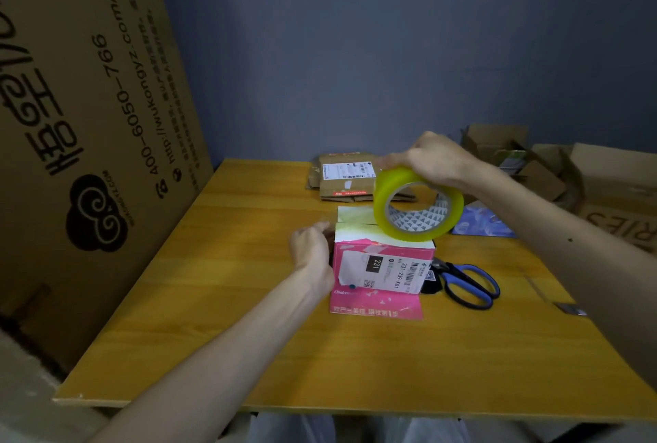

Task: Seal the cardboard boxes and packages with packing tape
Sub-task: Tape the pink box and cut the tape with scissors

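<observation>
A pink and white box [382, 266] with a shipping label stands in the middle of the wooden table [249, 300]. My right hand [432, 158] grips a yellow-green roll of packing tape [417, 206] from above, and the roll rests on the box's top. A strip of tape runs from the roll leftwards across the top. My left hand [313, 250] presses against the box's left side at the tape's end. A stack of brown cardboard packages [346, 177] with labels lies behind the box.
Blue-handled scissors [469, 282] lie right of the box. A blue printed packet [487, 222] sits behind them. Open cardboard boxes [526, 161] stand at the back right. A large printed carton [89, 122] leans along the table's left side.
</observation>
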